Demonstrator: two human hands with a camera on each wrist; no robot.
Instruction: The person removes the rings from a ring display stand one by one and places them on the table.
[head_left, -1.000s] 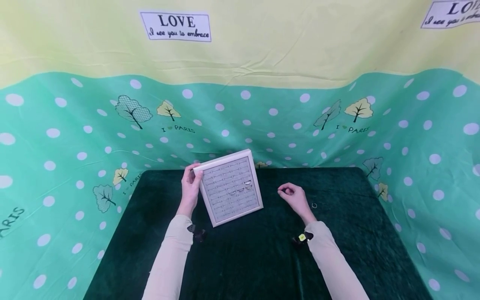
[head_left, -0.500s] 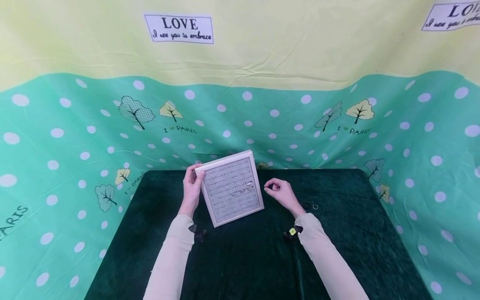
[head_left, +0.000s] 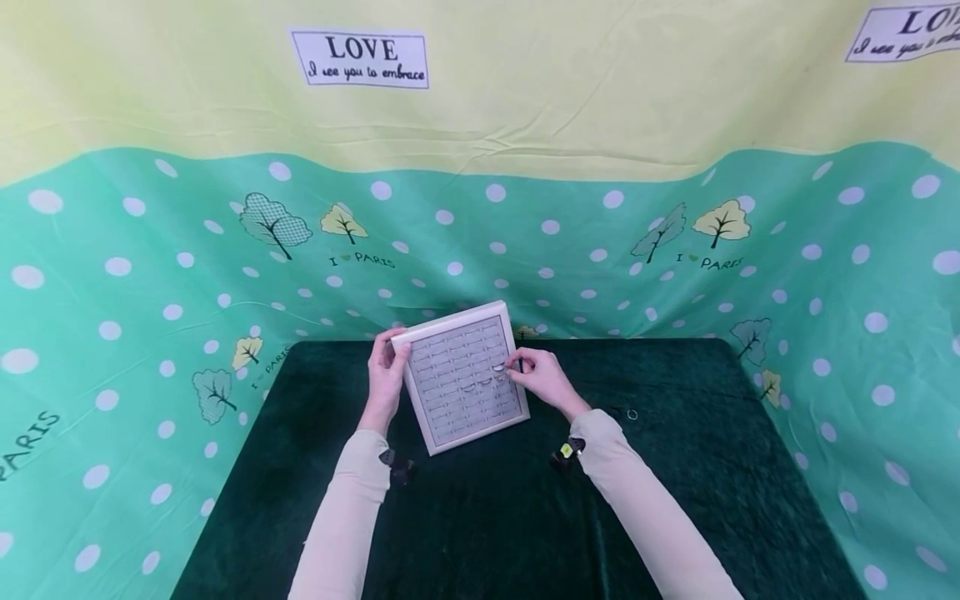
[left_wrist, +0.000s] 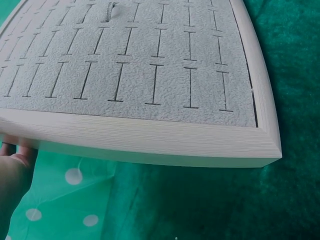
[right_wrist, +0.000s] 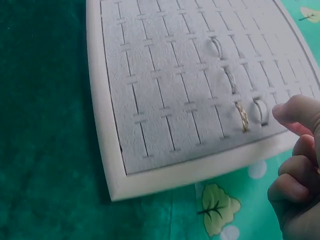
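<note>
My left hand point(head_left: 385, 375) grips the upper left corner of a white-framed ring display tray point(head_left: 459, 421), thumb on the front and fingers behind. The tray stands tilted on the table, its grey padded face full of slots. Several rings sit in the slots, among them a gold ring point(right_wrist: 242, 117), a twisted silver ring point(right_wrist: 229, 80) and a plain silver ring point(right_wrist: 261, 111). My right hand point(head_left: 550, 382) is at the tray's right side, thumb and index fingertips close together right by the plain silver ring. I cannot tell whether they pinch anything.
A loose ring point(head_left: 632, 414) lies on the dark green velvet tablecloth point(head_left: 495, 517), right of my right wrist. Behind the table hangs a green and yellow curtain point(head_left: 547, 275) with dots and trees.
My right hand has moved left from over the cloth to the tray's right edge, its fingertips now over the rings. The left hand and the tray have stayed put.
</note>
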